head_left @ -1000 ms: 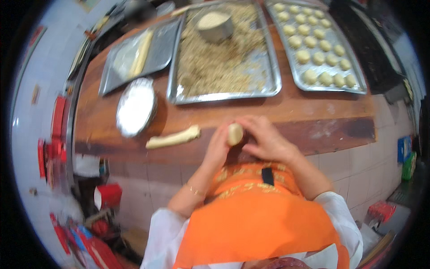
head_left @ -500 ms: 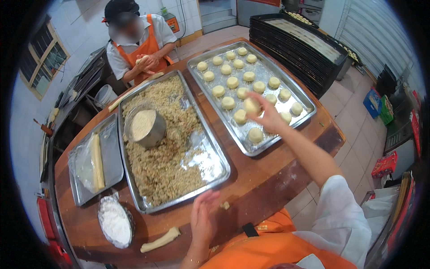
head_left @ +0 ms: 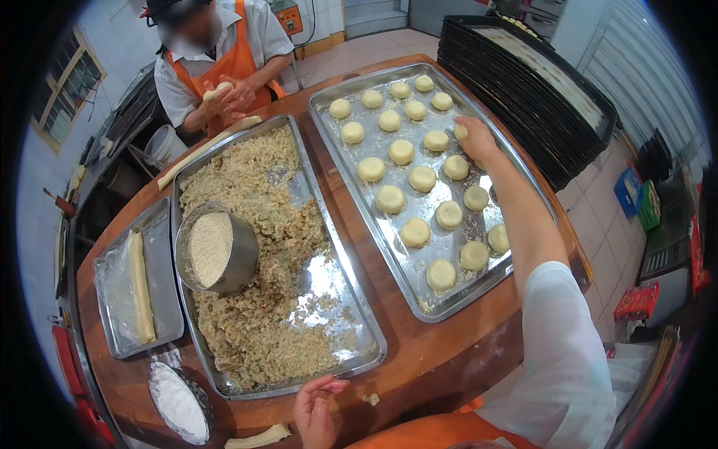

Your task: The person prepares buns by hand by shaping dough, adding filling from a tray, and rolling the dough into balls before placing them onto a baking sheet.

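Observation:
My right hand (head_left: 479, 144) reaches over the far right part of a metal baking tray (head_left: 407, 290). Its fingers are closed on a pale dough round (head_left: 460, 132), partly hidden by the hand. Several similar rounds stand in rows on this tray, dusted with crumbs. Low in the view, my left hand (head_left: 317, 410) hovers at the near edge of a second tray (head_left: 357, 299), fingers loosely curled but apart, with nothing in them. Crumbly filling (head_left: 262, 322) is spread over that tray, and a metal pot (head_left: 243, 251) of pale crumbs or seeds sits in it.
A flour bowl (head_left: 178, 400), a dough strip (head_left: 258, 436) and a dough scrap (head_left: 372, 399) lie nearby. A small tray (head_left: 164, 310) holds a dough roll (head_left: 140, 288) under plastic. Across the table, a co-worker (head_left: 224, 71) handles dough. Stacked black trays (head_left: 516, 97) stand beyond.
My right hand has carried the dough round farther out, to the tray's far right side. My left hand has moved down and left, its fingers more curled. The view has shifted.

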`<move>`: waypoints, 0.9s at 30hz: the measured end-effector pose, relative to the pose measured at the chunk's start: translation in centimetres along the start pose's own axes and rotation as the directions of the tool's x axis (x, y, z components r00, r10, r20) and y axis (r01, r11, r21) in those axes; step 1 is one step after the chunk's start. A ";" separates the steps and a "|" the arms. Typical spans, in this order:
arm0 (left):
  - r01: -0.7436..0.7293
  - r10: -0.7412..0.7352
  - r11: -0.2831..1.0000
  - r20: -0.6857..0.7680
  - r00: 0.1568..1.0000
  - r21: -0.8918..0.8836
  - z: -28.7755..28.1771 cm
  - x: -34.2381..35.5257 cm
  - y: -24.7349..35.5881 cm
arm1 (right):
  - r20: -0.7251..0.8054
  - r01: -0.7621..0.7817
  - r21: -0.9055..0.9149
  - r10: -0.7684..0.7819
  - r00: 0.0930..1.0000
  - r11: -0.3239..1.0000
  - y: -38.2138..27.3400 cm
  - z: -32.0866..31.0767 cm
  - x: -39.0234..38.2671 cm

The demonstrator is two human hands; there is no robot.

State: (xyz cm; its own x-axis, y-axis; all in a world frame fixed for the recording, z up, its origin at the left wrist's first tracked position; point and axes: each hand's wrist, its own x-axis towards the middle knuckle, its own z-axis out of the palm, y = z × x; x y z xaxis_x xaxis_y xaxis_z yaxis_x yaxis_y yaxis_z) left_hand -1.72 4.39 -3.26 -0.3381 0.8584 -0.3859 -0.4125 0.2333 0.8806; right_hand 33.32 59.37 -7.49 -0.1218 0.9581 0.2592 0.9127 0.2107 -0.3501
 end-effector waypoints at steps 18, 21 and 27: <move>-0.259 0.304 0.934 -0.172 0.937 0.245 -7.6 -6.7 -1.4 | 0.152 0.585 0.593 -0.790 0.594 0.554 -26.9 -7.8 -39.7; -0.318 0.582 0.457 -0.009 0.813 0.831 -12.5 -7.6 -0.3 | 0.178 0.520 0.652 -0.778 0.603 0.552 -29.9 -6.7 -44.4; -0.176 0.468 0.058 0.129 0.874 0.983 -17.8 -11.6 -2.5 | 0.336 0.433 0.690 -0.786 0.519 0.580 -35.1 -4.9 -47.3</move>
State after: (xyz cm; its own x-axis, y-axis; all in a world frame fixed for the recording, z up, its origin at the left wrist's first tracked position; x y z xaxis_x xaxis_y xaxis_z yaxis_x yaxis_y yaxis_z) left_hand -11.89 -14.26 -5.90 -0.3795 0.9185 0.1105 0.8667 0.3112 0.3898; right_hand 8.99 5.68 -3.11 -0.9117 0.3964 0.1077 0.2074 0.6705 -0.7123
